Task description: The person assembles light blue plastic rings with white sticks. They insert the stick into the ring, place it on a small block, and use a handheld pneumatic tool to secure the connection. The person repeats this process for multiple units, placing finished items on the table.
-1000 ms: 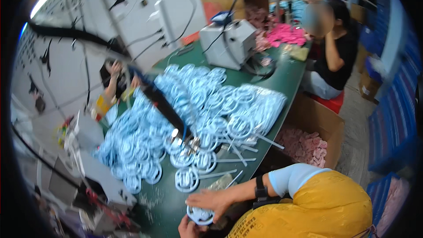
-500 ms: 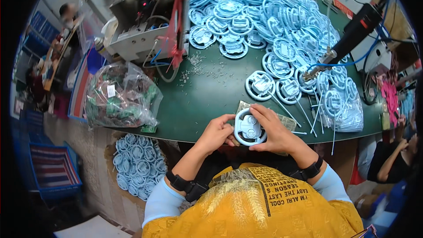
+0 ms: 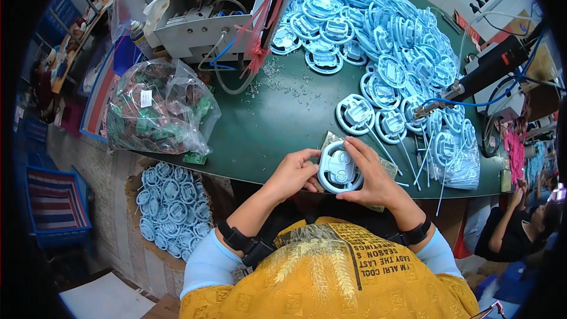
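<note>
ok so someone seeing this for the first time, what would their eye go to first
Probably the big heap of pale blue wheels covering the far middle and right of the green table. Next, the single blue wheel at the near edge, between the left hand and right hand. Then the bulging clear bag at the table's left.

From the wearer's head, a single wide fisheye view looks steeply down and forward over the tabletop [image 3: 254, 130], close above the left hand [image 3: 294, 173] and right hand [image 3: 372, 176], taking in the yellow top [image 3: 319, 277] nearest and floor [image 3: 112, 212] at left.
</note>
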